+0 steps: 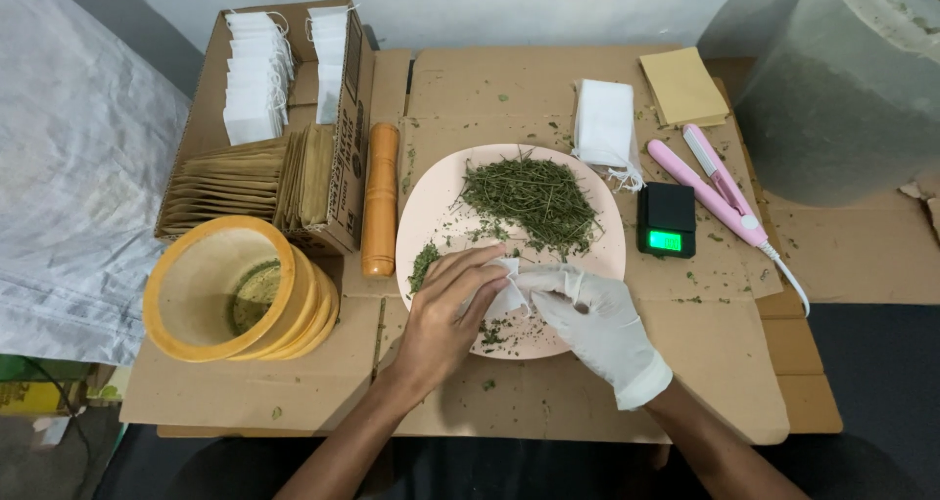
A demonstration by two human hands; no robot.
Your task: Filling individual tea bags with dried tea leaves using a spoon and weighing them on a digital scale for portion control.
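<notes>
A pale pink plate (pixel 431 201) holds a heap of dried green herb (pixel 534 196). Over the plate's near side, my bare left hand (pixel 441 319) and my white-gloved right hand (pixel 597 324) both pinch a small white filter bag (pixel 504 289) between them. Loose green crumbs lie on the plate under the bag.
A wooden mortar (pixel 230 289) and pestle (pixel 380 196) lie left of the plate. Behind is a cardboard box (pixel 338 216) with white bags and brown sachets. Right of the plate: a stack of white bags (pixel 602 118), a small black scale (pixel 666 218), a pink sealer (pixel 720 187), brown envelopes (pixel 682 87), a large clear container (pixel 842 89).
</notes>
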